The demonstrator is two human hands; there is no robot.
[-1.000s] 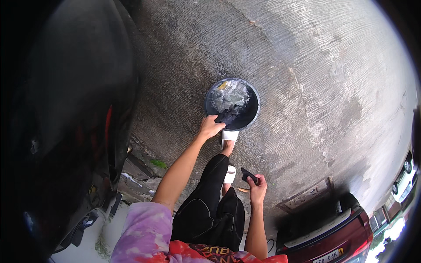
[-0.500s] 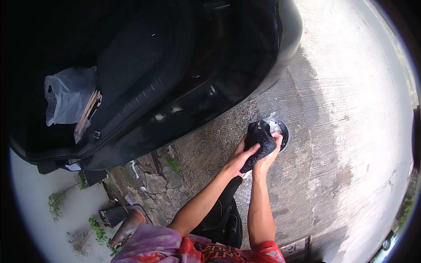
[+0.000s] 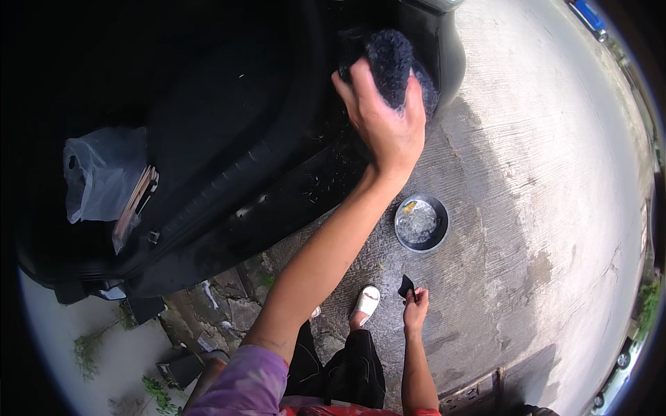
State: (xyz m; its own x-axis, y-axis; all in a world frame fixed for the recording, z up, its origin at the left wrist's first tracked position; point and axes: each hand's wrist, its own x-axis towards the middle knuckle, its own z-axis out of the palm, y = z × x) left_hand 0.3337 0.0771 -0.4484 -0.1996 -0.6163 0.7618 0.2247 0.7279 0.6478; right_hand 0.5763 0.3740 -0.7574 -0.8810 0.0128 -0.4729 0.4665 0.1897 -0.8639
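Note:
My left hand (image 3: pixel 385 132) reaches up to the far right corner of the black-lined open car trunk (image 3: pixel 201 145). Its fingers grip a wet, dark, fuzzy wash cloth (image 3: pixel 390 62) against the dark surface there. Lower down, my right hand (image 3: pixel 415 310) hangs above the concrete, closed on a small flat black piece (image 3: pixel 406 285) whose kind I cannot make out. Between the two hands, on the ground, stands a round dark basin (image 3: pixel 445 229) with foamy water and something yellow at its rim.
Inside the trunk at left lie a clear plastic bag (image 3: pixel 104 170) and a bundle of thin wooden sticks (image 3: pixel 135 204). My white sandal (image 3: pixel 368 299) rests on the wet concrete (image 3: pixel 485 277). Broken stones (image 3: pixel 243 312) and plants edge the ground at lower left.
Both hands were together on the dark cloth over the basin. My left hand has carried the cloth up to the trunk corner; my right has drawn back toward me with the black piece.

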